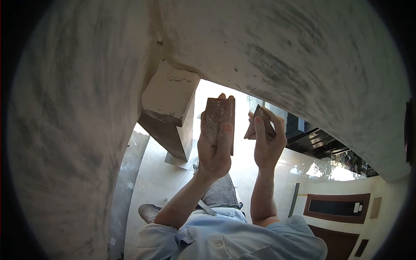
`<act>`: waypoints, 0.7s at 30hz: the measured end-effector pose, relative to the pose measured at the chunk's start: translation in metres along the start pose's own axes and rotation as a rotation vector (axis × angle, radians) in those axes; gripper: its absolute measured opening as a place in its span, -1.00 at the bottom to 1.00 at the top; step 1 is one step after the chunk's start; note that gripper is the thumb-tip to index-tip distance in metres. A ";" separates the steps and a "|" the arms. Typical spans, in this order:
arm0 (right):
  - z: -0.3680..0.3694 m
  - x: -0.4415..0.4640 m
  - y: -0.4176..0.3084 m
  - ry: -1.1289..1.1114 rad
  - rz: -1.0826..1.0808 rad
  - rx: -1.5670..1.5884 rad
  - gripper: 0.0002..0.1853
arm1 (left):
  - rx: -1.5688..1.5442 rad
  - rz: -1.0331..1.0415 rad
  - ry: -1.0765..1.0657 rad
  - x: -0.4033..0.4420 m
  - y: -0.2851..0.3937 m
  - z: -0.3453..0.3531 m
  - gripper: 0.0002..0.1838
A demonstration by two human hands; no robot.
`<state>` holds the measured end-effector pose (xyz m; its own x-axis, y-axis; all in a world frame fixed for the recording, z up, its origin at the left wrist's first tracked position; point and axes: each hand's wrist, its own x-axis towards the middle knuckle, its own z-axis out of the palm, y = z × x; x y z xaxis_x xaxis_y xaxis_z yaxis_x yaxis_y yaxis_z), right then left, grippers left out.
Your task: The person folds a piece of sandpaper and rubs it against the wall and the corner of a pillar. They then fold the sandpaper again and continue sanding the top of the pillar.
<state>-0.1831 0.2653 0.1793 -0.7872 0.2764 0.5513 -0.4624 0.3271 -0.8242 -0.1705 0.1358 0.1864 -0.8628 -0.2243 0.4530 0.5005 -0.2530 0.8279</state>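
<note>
My left hand (215, 151) is closed around a flat rectangular brown block (214, 117) with a worn, dusty face. The thumb presses on its front, and fingertips show above its top edge. Beside it, my right hand (268, 145) pinches a small dark, roughly triangular piece (264, 113) between thumb and fingers. I cannot make out its exact kind, as the fingers cover part of it. The two held things are apart. Both hands are raised in front of my body, below a smeared grey-white plaster surface (281, 47).
A squared plaster projection (169, 93) juts out left of my hands. Another plastered surface (78, 121) runs along the left. Pale floor (151, 173) lies below. A brown-framed panel (338, 208) is at lower right, near a dark metal structure (312, 138).
</note>
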 end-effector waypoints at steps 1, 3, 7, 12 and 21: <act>-0.002 0.001 -0.002 -0.022 0.031 0.056 -0.67 | -0.065 -0.110 -0.012 0.000 0.006 0.003 -0.51; -0.005 0.002 -0.012 -0.066 0.138 0.131 -0.63 | -0.185 -0.303 -0.004 0.000 0.009 0.005 -0.43; -0.002 0.004 -0.012 0.048 0.150 0.196 -0.54 | -0.174 -0.515 -0.012 0.005 -0.001 0.007 -0.37; 0.003 0.005 0.016 0.153 0.197 0.125 -0.67 | -0.072 -0.403 -0.180 -0.006 -0.039 0.036 -0.35; -0.041 -0.043 0.101 -0.121 0.407 0.139 -0.40 | 0.093 -0.491 -0.544 -0.056 -0.128 0.069 -0.26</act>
<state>-0.1794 0.3233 0.0774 -0.9548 0.2467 0.1661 -0.1489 0.0867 -0.9850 -0.1917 0.2456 0.0778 -0.9114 0.3984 0.1029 0.0604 -0.1178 0.9912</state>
